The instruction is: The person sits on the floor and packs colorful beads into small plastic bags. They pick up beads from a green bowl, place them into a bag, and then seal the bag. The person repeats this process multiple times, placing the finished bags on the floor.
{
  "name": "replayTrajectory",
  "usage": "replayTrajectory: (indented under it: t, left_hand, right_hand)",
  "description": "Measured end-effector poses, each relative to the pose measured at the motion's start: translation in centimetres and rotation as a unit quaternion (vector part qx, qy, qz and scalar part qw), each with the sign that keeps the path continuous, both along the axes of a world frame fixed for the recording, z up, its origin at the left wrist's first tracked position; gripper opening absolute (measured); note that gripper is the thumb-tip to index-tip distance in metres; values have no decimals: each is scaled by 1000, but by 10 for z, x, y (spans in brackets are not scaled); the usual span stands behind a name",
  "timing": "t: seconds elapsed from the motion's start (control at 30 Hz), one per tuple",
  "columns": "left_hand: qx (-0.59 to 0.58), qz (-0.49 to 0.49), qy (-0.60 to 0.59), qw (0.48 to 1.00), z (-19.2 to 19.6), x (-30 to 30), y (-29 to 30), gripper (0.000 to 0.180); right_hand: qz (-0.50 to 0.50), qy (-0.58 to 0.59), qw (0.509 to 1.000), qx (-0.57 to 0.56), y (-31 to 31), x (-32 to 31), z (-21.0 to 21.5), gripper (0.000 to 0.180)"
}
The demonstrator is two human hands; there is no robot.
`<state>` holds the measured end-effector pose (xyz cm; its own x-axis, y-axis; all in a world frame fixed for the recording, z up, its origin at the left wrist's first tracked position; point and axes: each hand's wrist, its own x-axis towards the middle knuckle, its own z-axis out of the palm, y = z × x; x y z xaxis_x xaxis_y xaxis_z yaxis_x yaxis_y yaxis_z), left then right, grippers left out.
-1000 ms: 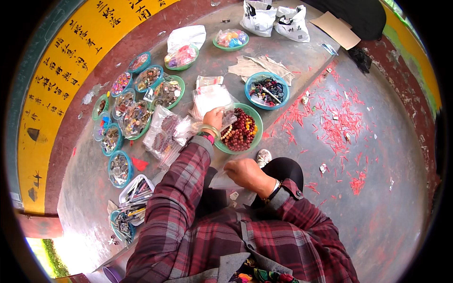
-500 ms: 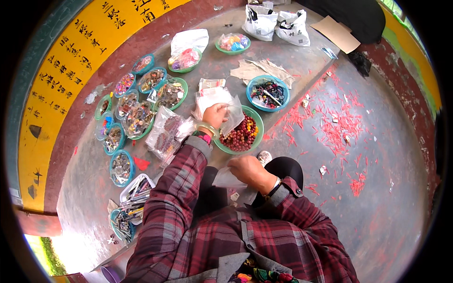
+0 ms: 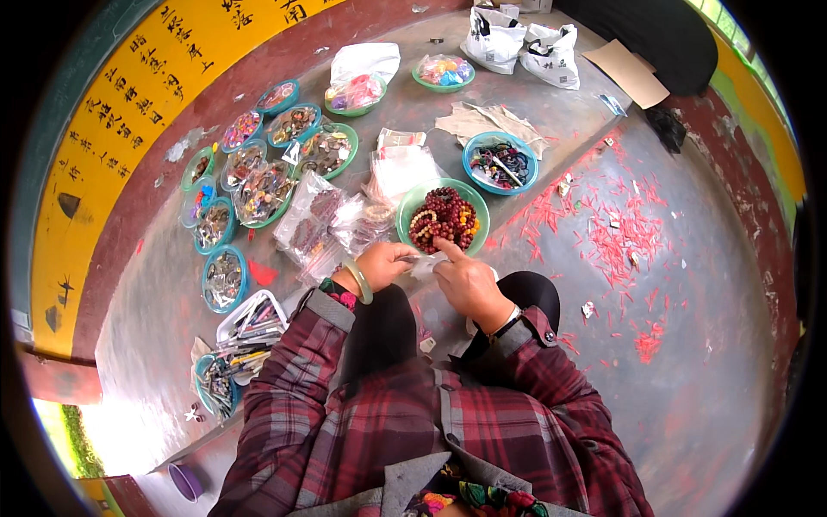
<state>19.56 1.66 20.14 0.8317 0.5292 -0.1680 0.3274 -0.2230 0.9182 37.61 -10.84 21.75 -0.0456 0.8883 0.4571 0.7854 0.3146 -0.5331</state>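
Note:
Between my hands is a small clear plastic bag [image 3: 423, 269], just in front of a green bowl [image 3: 405, 210]. My left hand [image 3: 382, 265], with a pale bangle at the wrist, pinches one side of the bag. On the other side, my right hand [image 3: 470, 287] grips it with thumb and curled fingers, its index finger reaching to the bowl's near rim. Dark red bead strings [image 3: 443, 215] with some yellow beads fill the bowl. The bag's lower part is partly hidden by the right hand. Left of the bowl lie filled clear bags [image 3: 312, 224] of beads.
A stack of empty clear bags [image 3: 405, 171] lies behind the bowl. A blue bowl [image 3: 501, 185] of dark cords stands to the right. Several bowls of trinkets [image 3: 264, 191] and a white basket [image 3: 254, 320] of pens are at left. Red scraps [image 3: 616, 246] litter the lower floor.
My left hand has come down from above the bead bowl to its near side. My right hand has risen toward the bowl, and both now meet at the plastic bag.

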Motion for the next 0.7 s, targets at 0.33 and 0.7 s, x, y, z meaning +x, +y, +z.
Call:
replayTrajectory:
  t: [0.33,0.7]
  left_hand:
    - [-92,181,-132,970,-7,-37,-47,23]
    - [-239,261,-265,897,-9,-43,-51,23]
  right_hand:
    - [50,58,997,-1,-4,-5,-11,6]
    - [46,102,994,-6,-1,-4,-12,9]
